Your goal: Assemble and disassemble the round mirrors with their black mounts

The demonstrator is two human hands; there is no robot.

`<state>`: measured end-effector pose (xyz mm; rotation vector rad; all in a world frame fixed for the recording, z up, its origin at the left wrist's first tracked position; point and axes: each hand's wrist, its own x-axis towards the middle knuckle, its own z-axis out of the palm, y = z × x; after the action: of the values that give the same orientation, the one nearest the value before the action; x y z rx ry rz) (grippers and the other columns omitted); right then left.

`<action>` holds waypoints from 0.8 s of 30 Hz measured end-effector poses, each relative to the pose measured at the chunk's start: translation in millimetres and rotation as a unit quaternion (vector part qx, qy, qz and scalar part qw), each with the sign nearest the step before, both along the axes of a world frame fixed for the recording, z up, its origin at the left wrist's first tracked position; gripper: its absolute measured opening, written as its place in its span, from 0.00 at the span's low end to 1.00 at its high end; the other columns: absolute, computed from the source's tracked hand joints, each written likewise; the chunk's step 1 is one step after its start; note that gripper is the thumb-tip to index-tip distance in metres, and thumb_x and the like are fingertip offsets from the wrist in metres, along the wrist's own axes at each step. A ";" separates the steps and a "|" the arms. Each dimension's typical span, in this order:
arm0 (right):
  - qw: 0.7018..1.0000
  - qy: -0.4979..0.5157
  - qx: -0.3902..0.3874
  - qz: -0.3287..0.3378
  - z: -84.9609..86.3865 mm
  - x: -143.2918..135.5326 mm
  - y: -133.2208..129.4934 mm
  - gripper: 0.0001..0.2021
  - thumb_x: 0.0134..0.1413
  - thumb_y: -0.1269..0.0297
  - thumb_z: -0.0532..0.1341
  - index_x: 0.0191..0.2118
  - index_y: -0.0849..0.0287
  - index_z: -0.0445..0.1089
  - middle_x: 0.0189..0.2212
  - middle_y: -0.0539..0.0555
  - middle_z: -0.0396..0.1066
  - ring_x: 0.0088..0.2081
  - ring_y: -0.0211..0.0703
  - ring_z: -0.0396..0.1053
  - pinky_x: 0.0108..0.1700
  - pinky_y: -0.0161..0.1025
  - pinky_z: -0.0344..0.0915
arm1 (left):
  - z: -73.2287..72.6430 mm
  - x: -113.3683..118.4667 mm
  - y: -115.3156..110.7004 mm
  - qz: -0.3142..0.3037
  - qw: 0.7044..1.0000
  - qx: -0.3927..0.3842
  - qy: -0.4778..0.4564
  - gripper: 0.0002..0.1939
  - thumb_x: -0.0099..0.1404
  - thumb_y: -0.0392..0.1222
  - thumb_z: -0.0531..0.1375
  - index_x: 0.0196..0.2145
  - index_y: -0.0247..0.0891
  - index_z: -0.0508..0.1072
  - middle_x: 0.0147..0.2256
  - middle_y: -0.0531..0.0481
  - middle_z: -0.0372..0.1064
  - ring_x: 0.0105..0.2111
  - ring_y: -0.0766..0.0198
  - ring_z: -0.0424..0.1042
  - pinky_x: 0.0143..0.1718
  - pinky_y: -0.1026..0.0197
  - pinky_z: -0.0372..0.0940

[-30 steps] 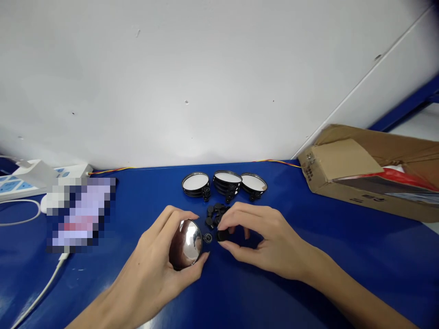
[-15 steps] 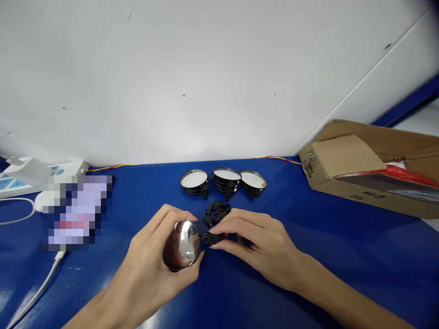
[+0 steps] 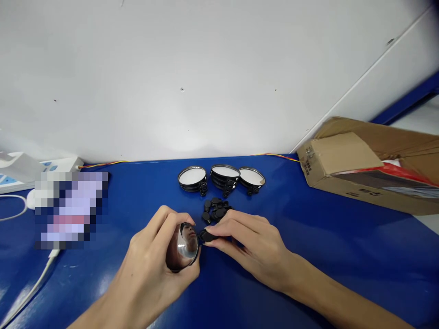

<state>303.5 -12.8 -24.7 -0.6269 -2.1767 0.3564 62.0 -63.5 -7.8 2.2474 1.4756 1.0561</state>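
Observation:
My left hand (image 3: 154, 256) is wrapped round a small round mirror (image 3: 183, 249), its shiny curved face tilted toward me. My right hand (image 3: 247, 244) pinches a small black joint piece (image 3: 207, 236) at the mirror's right rim. The piece meets the rim there; whether it is fastened to it I cannot tell. Just beyond my right fingers lies a heap of several similar black pieces (image 3: 215, 209). Farther back are round mirrors with black rims and black joints: a left stack (image 3: 192, 177), a middle stack (image 3: 225, 173) and one to the right (image 3: 252, 177).
On the right stands an open cardboard box (image 3: 343, 169) with red and clear packaging inside. A blurred-out phone (image 3: 73, 208) with a white cable (image 3: 37, 292) lies at left, beside a white power strip (image 3: 65, 167). A white wall (image 3: 219, 91) rises behind the blue table (image 3: 137, 187).
My right hand has moved left, bringing the black joint piece from a small gap up to the mirror's rim. The mirror in my left hand has turned slightly. The view has shifted a little.

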 end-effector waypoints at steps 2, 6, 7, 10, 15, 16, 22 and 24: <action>1.000 0.012 -0.006 0.010 -0.9 -0.1 0.6 0.05 0.76 0.66 0.70 0.52 0.60 0.80 0.36 0.52 0.80 0.34 0.39 0.77 0.37 0.36 0.74 | 0.2 0.5 0.2 -0.004 1.000 -0.006 -0.003 0.11 0.75 0.35 0.63 0.51 0.49 0.73 0.40 0.55 0.68 0.29 0.66 0.71 0.30 0.62 0.68; 1.000 0.024 -0.014 0.016 -0.4 -1.2 -0.5 0.05 0.76 0.66 0.70 0.52 0.60 0.80 0.35 0.52 0.80 0.34 0.38 0.76 0.37 0.36 0.74 | -1.1 1.0 -0.7 -0.008 1.000 -0.004 -0.014 0.10 0.75 0.35 0.63 0.50 0.48 0.73 0.40 0.55 0.68 0.28 0.66 0.69 0.28 0.63 0.67; 1.000 0.022 -0.012 0.017 -0.3 -1.6 -1.1 0.05 0.76 0.66 0.70 0.52 0.61 0.80 0.35 0.52 0.80 0.33 0.38 0.76 0.37 0.36 0.73 | -1.9 1.2 -1.0 -0.010 1.000 -0.005 -0.017 0.10 0.75 0.35 0.63 0.50 0.48 0.73 0.39 0.55 0.68 0.27 0.67 0.69 0.28 0.63 0.67; 0.999 0.020 -0.007 0.024 -0.5 -2.3 -1.8 0.05 0.76 0.66 0.70 0.51 0.61 0.80 0.35 0.52 0.80 0.32 0.38 0.75 0.36 0.36 0.72 | -3.7 1.8 -1.1 -0.019 1.000 -0.008 -0.020 0.10 0.75 0.35 0.62 0.50 0.48 0.73 0.39 0.55 0.68 0.28 0.67 0.70 0.28 0.63 0.67; 0.999 0.015 -0.011 0.027 0.0 -1.3 0.6 0.06 0.78 0.64 0.68 0.53 0.59 0.80 0.35 0.52 0.79 0.32 0.38 0.74 0.35 0.35 0.72 | -1.8 2.0 0.2 -0.011 1.000 -0.006 -0.018 0.12 0.74 0.36 0.65 0.51 0.49 0.73 0.41 0.55 0.71 0.31 0.66 0.74 0.31 0.62 0.70; 1.000 0.007 -0.009 0.026 0.3 -1.0 1.1 0.06 0.78 0.64 0.68 0.53 0.59 0.80 0.35 0.52 0.79 0.32 0.38 0.74 0.35 0.35 0.72 | -1.6 1.8 0.1 -0.010 1.000 -0.007 -0.018 0.12 0.74 0.36 0.66 0.51 0.49 0.74 0.42 0.54 0.71 0.32 0.65 0.75 0.32 0.62 0.71; 1.000 -0.018 0.004 0.024 1.5 -0.3 2.9 0.07 0.79 0.63 0.68 0.53 0.59 0.81 0.36 0.53 0.80 0.33 0.38 0.75 0.36 0.35 0.72 | -3.7 0.1 -1.0 -0.008 1.000 0.018 0.002 0.15 0.75 0.36 0.65 0.55 0.49 0.73 0.45 0.53 0.73 0.36 0.64 0.81 0.31 0.63 0.72; 1.000 -0.020 0.010 0.021 1.3 -0.6 3.1 0.06 0.79 0.63 0.68 0.53 0.58 0.81 0.38 0.53 0.81 0.34 0.38 0.76 0.37 0.36 0.71 | -3.9 -0.2 -1.4 -0.008 1.000 0.020 0.007 0.16 0.75 0.36 0.65 0.56 0.49 0.73 0.45 0.53 0.73 0.36 0.64 0.82 0.30 0.64 0.72</action>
<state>302.8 -9.7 -23.4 -0.5822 -2.2326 0.3479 61.9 -64.9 -11.7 2.2931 1.4524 1.0769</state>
